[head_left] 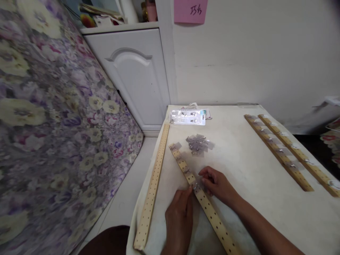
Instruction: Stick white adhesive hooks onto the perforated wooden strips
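A wooden strip with rows of holes [209, 210] lies slantwise on the cloth-covered table, several clear hooks fixed along its far part. My left hand [180, 216] is closed at the strip's left edge, its fingertips touching a clear hook [196, 187]. What it pinches, if anything, is too small to make out. On the strip's right side, my right hand [216, 184] has curled fingers close to the same hook, with thumb and forefinger near each other. Beyond the hands is a loose pile of clear hooks [198, 143].
Another holed strip [152, 187] lies along the table's left edge. Two strips with hooks [276, 148] [297, 150] lie at the right. Hook packaging [188, 117] sits at the back edge of the table [225, 113], near the wall. A floral curtain hangs at left.
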### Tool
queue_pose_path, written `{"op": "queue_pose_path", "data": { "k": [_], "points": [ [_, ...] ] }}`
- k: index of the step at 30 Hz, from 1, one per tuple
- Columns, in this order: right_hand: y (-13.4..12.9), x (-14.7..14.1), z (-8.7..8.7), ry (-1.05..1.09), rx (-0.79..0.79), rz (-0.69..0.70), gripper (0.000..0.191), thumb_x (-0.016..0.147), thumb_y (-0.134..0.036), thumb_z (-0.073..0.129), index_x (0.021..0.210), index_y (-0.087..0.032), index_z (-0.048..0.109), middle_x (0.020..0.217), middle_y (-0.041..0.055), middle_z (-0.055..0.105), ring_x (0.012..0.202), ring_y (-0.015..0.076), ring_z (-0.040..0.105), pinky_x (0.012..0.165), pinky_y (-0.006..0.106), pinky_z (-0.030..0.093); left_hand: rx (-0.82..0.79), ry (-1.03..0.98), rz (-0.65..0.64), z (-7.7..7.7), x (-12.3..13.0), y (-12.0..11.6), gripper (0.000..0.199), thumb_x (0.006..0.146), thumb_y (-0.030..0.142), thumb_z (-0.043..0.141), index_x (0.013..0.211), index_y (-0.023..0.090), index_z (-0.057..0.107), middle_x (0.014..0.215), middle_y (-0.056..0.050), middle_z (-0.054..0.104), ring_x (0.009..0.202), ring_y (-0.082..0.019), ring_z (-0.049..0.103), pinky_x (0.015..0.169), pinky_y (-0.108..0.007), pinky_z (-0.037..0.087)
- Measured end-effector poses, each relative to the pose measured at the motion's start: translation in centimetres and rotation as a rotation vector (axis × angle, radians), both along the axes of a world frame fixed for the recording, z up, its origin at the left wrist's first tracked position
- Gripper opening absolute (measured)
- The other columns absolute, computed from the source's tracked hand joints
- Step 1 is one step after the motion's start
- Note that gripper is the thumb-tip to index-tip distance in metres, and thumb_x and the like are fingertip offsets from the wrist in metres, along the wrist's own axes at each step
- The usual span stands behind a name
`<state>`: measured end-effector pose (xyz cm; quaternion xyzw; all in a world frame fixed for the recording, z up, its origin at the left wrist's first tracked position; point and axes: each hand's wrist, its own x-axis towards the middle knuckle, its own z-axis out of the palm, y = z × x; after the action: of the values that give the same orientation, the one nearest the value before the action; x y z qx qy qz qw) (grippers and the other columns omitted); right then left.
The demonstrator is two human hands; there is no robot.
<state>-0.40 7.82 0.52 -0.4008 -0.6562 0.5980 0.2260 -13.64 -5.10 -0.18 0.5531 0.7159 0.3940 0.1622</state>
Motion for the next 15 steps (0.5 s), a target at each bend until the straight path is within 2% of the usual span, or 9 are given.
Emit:
{"op": "queue_pose_path", "data": {
  "k": [3,7,15],
  "points": [
    [-0.08,-0.02,0.16,-0.028,0.071,0.016,0.012,0.081,-0.022,0.051,0.093,-0.021,0.055,0.058,-0.0083,0.049,0.041,0.0076,0.047,0.042,0.02,0.038,-0.026,-0.006,-0.028,0.26,-0.14,0.12,0.032,0.092,0.018,0.042,0.119,0.025,0.058,0.095,-0.003,0.064,0.09,-0.014,0.063,0.079,-0.025,0.051],
    [-0.21,-0.15,0.2,-0.091,0.131,0.004,0.009,0.08,-0.024,0.055,0.088,-0.021,0.057,0.059,-0.0065,0.052,0.047,0.0091,0.049,0.045,0.021,0.037,-0.024,-0.009,-0.028,0.47,-0.2,0.26,0.031,0.091,0.018,0.043,0.117,0.024,0.059,0.094,-0.003,0.064,0.09,-0.014,0.063,0.079,-0.025,0.051],
    [-0.14,-0.4,-0.26,-0.151,0.179,-0.024,0.009,0.075,-0.025,0.061,0.082,-0.021,0.057,0.061,-0.005,0.053,0.055,0.0106,0.049,0.051,0.022,0.037,-0.015,-0.003,-0.017,0.5,-0.16,0.19,0.03,0.091,0.018,0.044,0.114,0.025,0.06,0.092,-0.002,0.064,0.087,-0.013,0.064,0.077,-0.024,0.052]
  ]
}}
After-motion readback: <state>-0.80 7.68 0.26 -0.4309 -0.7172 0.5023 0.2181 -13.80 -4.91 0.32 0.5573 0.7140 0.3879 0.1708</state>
